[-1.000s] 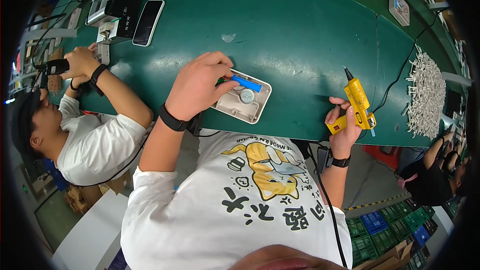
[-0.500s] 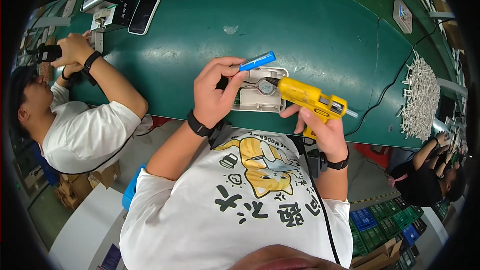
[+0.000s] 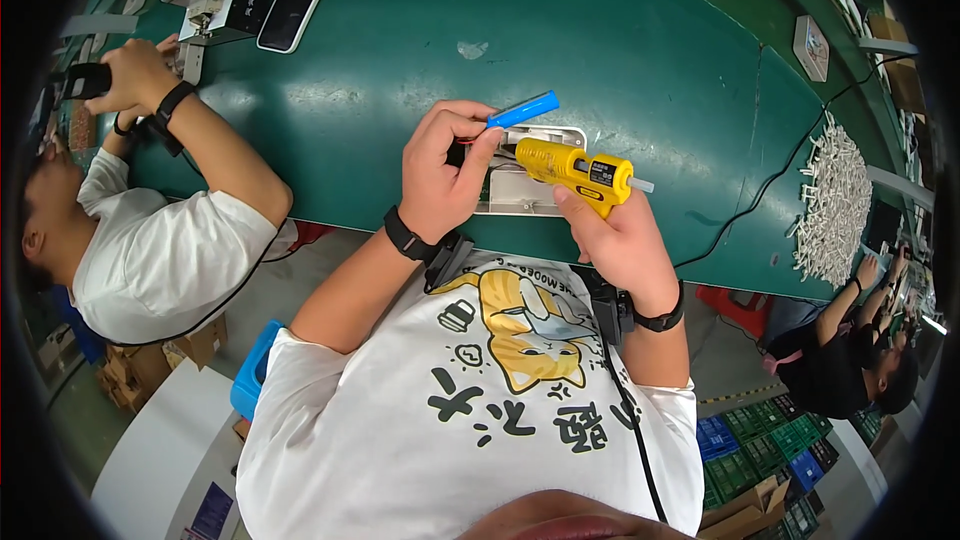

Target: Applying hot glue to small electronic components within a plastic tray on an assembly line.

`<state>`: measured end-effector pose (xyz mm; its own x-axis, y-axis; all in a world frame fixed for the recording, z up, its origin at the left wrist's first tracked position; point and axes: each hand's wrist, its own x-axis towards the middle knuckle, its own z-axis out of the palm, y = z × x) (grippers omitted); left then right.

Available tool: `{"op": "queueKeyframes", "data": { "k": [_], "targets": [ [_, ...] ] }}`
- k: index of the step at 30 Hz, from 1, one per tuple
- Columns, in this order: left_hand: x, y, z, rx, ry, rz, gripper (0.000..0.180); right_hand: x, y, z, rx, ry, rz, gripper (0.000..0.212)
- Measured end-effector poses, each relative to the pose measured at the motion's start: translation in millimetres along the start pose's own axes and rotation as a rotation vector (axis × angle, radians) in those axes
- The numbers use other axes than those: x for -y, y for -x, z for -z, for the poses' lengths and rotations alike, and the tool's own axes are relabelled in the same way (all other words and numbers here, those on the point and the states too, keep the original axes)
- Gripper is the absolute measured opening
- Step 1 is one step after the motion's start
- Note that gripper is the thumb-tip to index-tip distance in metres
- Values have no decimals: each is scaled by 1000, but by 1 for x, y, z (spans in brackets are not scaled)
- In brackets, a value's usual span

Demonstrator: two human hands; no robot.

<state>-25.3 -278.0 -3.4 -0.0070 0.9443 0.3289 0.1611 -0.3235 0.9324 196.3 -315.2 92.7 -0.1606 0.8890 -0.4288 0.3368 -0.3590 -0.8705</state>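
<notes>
Between the thumb and fingers of my left hand (image 3: 440, 168) is a blue cylindrical battery (image 3: 526, 110), tilted up to the right. Red wire shows beside those fingertips. My right hand (image 3: 622, 248) is wrapped round a yellow hot glue gun (image 3: 575, 171), with a pale glue stick (image 3: 641, 185) jutting from its back end. The gun's nozzle points left, close to my left fingertips and over an open white plastic casing (image 3: 522, 202). This casing lies on the green table near its front edge. Both hands and the gun cover much of its inside.
A phone (image 3: 297, 4) and a black boxy device (image 3: 243, 0) sit at the far left. At the left, a co-worker (image 3: 180, 230) leans over the table. A heap of small white parts (image 3: 835, 205) lies at the right, beside a black cable (image 3: 775, 175). More white casings (image 3: 811, 48) stand farther back.
The glue gun has moved left and turned, bringing its nozzle nearer my left fingertips. My left hand and the battery have shifted slightly right and up.
</notes>
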Motion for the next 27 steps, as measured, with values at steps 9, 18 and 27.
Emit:
{"op": "queueKeyframes", "data": {
  "k": [9, 18, 27],
  "targets": [
    [0, -10, 3, -25, -124, -156, 16, -9, 9, 33, -52, -264, -99, 24],
    [-7, -15, 6, 28, -153, -227, 21, -18, 14, 30, -166, -98, -145, 22],
    [-6, -20, 8, 51, -214, -215, 23, -8, 14, 27, -160, -70, -152, 21]
  ]
}}
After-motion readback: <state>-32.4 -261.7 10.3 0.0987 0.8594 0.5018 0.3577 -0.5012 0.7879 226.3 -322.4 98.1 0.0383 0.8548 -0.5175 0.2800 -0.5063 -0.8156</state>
